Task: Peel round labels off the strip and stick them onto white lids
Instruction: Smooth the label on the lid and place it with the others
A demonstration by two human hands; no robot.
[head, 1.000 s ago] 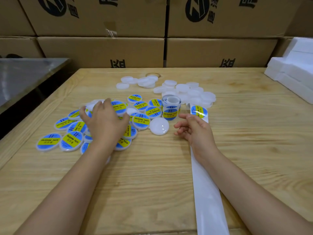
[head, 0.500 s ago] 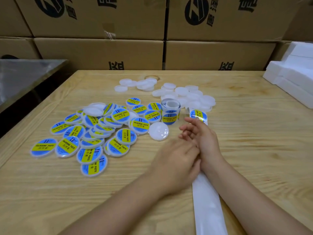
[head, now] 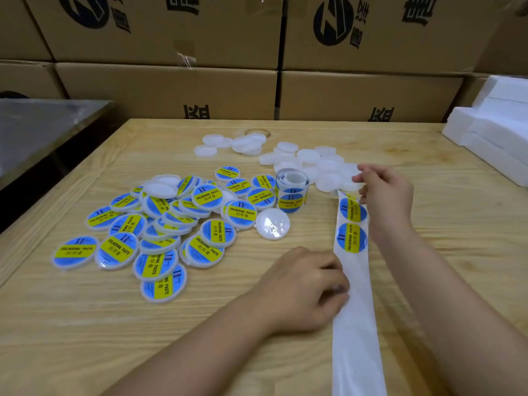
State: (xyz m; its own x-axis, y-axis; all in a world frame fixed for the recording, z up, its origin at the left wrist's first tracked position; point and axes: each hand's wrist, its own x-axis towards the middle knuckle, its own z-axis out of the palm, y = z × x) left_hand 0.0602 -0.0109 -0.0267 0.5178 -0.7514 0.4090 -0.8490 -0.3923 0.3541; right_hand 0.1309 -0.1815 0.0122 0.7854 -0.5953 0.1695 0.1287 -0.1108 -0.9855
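A white backing strip (head: 355, 310) runs from the roll of labels (head: 292, 192) toward me. Two blue-and-yellow round labels (head: 352, 237) sit on it. My left hand (head: 305, 287) grips the strip's bare part with curled fingers. My right hand (head: 385, 198) pinches the strip's far end beside the upper label. One plain white lid (head: 273, 224) lies alone left of the strip. A heap of blank white lids (head: 308, 161) lies behind the roll. Several labelled lids (head: 160, 232) are piled at the left.
The wooden table (head: 200, 338) has a raised rim at the left. Cardboard boxes (head: 171, 90) are stacked behind it. White foam blocks (head: 491, 132) sit at the right edge. A metal surface (head: 37, 127) stands off to the left.
My left hand left the labelled pile and came across to the strip. My right hand moved up the strip, and a second label is now exposed.
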